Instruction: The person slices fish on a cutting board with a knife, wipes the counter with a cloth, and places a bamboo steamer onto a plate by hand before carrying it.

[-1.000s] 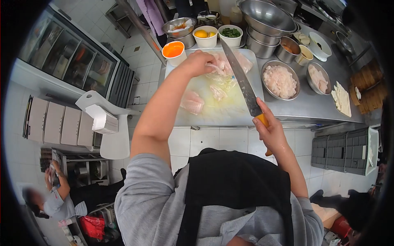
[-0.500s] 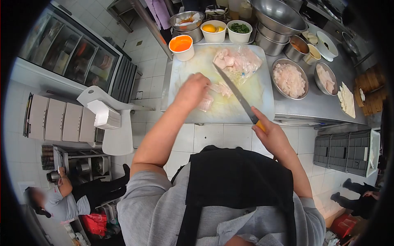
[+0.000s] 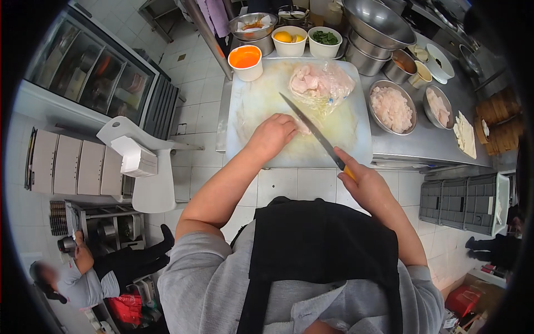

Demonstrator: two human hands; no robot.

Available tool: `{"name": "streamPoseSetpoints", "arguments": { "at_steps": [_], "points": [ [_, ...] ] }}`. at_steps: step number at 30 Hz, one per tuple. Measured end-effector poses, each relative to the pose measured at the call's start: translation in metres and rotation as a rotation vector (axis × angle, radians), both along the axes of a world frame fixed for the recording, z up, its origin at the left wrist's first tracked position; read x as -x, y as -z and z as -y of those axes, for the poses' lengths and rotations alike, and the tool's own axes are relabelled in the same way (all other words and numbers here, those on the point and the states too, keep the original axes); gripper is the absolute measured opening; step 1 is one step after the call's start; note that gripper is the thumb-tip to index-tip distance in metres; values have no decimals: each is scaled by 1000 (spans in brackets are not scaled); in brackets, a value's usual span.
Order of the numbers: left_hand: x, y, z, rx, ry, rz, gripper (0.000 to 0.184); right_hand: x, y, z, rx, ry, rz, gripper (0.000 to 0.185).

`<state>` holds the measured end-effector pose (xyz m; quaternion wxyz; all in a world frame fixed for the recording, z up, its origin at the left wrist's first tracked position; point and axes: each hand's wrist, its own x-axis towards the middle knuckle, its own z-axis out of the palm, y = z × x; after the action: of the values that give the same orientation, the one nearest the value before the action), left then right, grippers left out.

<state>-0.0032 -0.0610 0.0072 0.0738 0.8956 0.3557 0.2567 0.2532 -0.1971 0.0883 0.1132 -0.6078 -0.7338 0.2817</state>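
The left hand (image 3: 272, 136), fingers bent and close together, lies over pale raw flesh (image 3: 303, 127) on a white cutting board (image 3: 250, 100); from where I stand, whether it grips the flesh I cannot tell. The right hand (image 3: 362, 181) is wrapped around a yellow-handled knife (image 3: 315, 131), its blade slanting over the board just beside the flesh. Beyond, on the board, sits a clear bag of pale pieces (image 3: 324, 84).

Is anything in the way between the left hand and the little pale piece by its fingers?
Nothing I can see. The left hand is right by the pale piece; the knife blade is on the other side, toward the right hand.
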Motion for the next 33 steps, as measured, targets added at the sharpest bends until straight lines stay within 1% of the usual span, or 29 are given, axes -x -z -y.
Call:
{"name": "streamPoseSetpoints", "arguments": {
  "at_steps": [1, 3, 6, 10, 12, 13, 15, 18, 22, 24, 25, 26, 27, 28, 29, 30, 32, 33],
  "points": [
    [-1, 1, 2, 10, -19, 16, 11, 0, 0, 1, 1, 7, 0, 58],
    [-4, 2, 3, 23, -32, 32, 11, 1, -1, 2, -48, -72, 111, 59],
    [-9, 2, 4, 29, -76, -20, 11, -3, -5, 4, -66, -120, 183, 60],
    [-10, 8, 5, -8, -98, 14, 11, -10, -11, 7, -62, -151, 205, 62],
    [-11, 9, 4, -3, -99, 32, 11, -5, -16, 4, 102, -158, 334, 64],
    [-12, 9, 5, -3, -104, 31, 12, 1, -10, -3, 108, -158, 333, 64],
    [-16, 10, 9, 3, -104, 34, 12, 19, 13, -24, 103, -153, 254, 66],
    [-18, 9, 10, 12, -112, 31, 13, 41, 30, -57, 61, -137, 219, 66],
    [-16, 13, 10, -9, -103, 71, 13, 30, 33, -55, 69, -96, 158, 66],
    [-17, 9, 7, -3, -116, 80, 16, 20, 42, -44, -6, -88, -7, 64],
    [-16, 2, 6, 116, -177, 81, 20, 15, 45, -38, -10, -96, -8, 64],
    [-14, -2, 5, 237, -239, 80, 25, 10, 50, -31, -90, -55, -114, 64],
    [-11, -4, 2, 238, -246, 75, 25, 9, 48, -25, -167, -9, -223, 64],
    [-8, -6, -4, 120, -195, 77, 30, 7, 43, -20, -167, -9, -229, 64],
    [-7, -9, -11, -2, -140, 81, 34, 1, 34, -16, -111, 55, -272, 64],
    [-7, -11, -18, -9, -137, 80, 34, -3, 24, -13, -57, 119, -312, 65],
    [-7, -7, -30, 240, 11, 28, 37, -12, 17, -9, -37, 158, -341, 65],
    [-10, -6, -34, 232, 9, 28, 37, -16, 15, -8, -10, 196, -372, 65]
  ]
}}
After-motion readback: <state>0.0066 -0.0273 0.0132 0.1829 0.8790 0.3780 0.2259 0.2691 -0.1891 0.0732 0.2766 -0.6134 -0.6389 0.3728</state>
